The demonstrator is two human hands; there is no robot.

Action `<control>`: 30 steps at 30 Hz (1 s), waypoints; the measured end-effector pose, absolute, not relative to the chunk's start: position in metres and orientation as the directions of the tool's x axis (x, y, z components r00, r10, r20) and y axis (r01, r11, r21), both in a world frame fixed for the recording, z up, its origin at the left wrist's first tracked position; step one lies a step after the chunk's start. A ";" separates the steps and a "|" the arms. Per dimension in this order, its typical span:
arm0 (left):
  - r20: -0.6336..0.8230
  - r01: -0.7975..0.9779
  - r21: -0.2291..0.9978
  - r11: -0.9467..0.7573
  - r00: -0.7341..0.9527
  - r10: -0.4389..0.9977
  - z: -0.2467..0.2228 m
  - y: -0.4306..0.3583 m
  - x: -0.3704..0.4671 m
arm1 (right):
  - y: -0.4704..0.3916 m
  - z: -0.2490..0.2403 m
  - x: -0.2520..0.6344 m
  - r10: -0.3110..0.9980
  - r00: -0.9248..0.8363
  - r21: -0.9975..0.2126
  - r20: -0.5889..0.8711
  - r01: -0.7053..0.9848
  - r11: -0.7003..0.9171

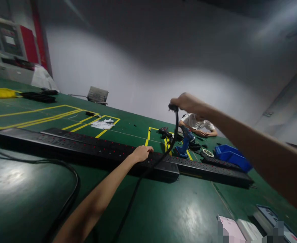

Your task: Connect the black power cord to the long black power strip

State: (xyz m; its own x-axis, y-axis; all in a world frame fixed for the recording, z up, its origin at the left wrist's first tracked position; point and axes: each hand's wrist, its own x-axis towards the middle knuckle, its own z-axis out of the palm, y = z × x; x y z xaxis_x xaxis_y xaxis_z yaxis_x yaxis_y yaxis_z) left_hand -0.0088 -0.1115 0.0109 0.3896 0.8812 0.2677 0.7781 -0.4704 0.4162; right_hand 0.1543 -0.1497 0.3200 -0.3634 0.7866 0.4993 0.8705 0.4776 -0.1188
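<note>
Raised above the table, my right hand [186, 102] is closed round a black plug [173, 107]. A thick black cable [176, 130] hangs from it and crosses in front of the long black power strip [87, 148]. My left hand [141, 154] rests on top of this strip near its right end, fingers curled over the far edge; whether they grip it is hard to see. Behind lies a second long black strip [214, 169], reaching further right. Small red dots line both strips.
Beyond the strips are a blue power tool [184, 145], a tape roll [208, 153], a blue bin [232, 156] and white cloths [103, 124]. A person [197, 124] leans on the far edge. Booklets [231, 227] lie at the near right, a yellow tray [1, 93] far left.
</note>
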 end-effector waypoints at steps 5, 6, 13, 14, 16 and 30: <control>0.264 0.784 0.381 -0.490 0.415 0.871 0.007 -0.111 -0.010 | -0.189 0.272 0.157 0.812 -0.256 -0.168 0.524 0.904 0.393; 0.267 0.785 0.379 -0.490 0.414 0.870 0.006 -0.109 -0.010 | -0.192 0.267 0.161 0.817 -0.245 -0.182 0.522 0.904 0.388; 0.282 0.767 0.385 -0.513 0.431 0.857 0.002 -0.101 -0.011 | -0.176 0.275 0.191 0.834 -0.212 -0.280 0.510 0.876 0.393; 0.283 0.765 0.387 -0.514 0.432 0.856 0.002 -0.100 -0.010 | -0.174 0.274 0.192 0.832 -0.207 -0.302 0.514 0.864 0.402; 0.279 0.766 0.388 -0.513 0.433 0.857 0.002 -0.100 -0.010 | -0.174 0.270 0.194 0.828 -0.215 -0.348 0.518 0.831 0.434; 0.295 0.744 0.384 -0.548 0.463 0.836 0.003 -0.101 -0.005 | -0.190 0.167 0.210 0.811 -0.151 -0.516 0.566 0.703 0.490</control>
